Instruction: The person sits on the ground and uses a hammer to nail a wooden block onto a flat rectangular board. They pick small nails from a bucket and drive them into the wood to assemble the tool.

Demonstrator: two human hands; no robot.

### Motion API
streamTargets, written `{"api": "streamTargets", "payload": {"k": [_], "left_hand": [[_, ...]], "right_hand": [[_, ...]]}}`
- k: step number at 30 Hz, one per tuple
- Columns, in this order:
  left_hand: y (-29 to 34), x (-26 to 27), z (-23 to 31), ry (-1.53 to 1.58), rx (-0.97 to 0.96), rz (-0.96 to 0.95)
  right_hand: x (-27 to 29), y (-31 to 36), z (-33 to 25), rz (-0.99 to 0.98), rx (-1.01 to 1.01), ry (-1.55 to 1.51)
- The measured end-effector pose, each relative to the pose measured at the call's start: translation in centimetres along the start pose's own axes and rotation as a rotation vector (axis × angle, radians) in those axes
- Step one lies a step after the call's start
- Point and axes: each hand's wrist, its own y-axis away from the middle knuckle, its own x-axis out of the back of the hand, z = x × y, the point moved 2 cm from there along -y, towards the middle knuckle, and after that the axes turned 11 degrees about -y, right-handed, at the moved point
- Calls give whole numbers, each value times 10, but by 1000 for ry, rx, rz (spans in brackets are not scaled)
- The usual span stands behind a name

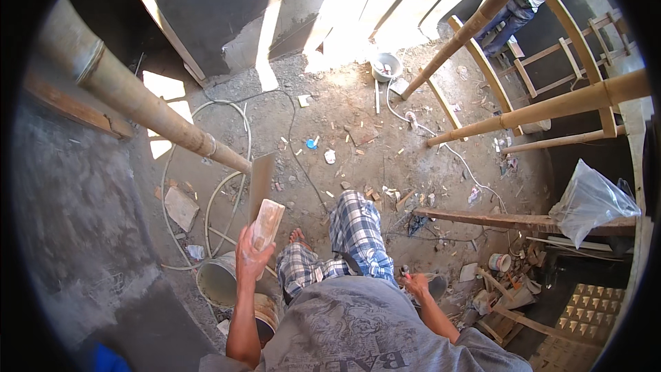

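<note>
The step in hand looks, as a judgement, to be the handling of two tools at once, neither seen pressed to the grey wall (76,282) at the left; the next move would seem to call for a steady left wrist, to keep the long board clear of the bamboo pole (162,114), and for a surer hold on whatever the other side carries; the left hand (253,256) is closed around a pale block (268,224), raised in front of the body above a grey bucket (215,273); the block is oblong, smeared and worn-looking, and a flat grey-brown board (261,182) stands up beyond it, overlapping the pole's lower end in this view, though whether block and board are one tool, or whether board and pole touch, I cannot tell; the right hand (417,285), low beside the checked trousers (361,234), is curled narrow around a small tool (406,275) with a reddish part, the rest too hidden to make out.
</note>
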Motion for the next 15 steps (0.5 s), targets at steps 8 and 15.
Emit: {"api": "streamTargets", "payload": {"k": [8,15], "left_hand": [[-134,-55,24,123,54,-89],[-278,-194,43,801,622,-280]], "right_hand": [[46,-110,-69,-146,-136,-63],[155,-291,-165,-214,-84,25]]}}
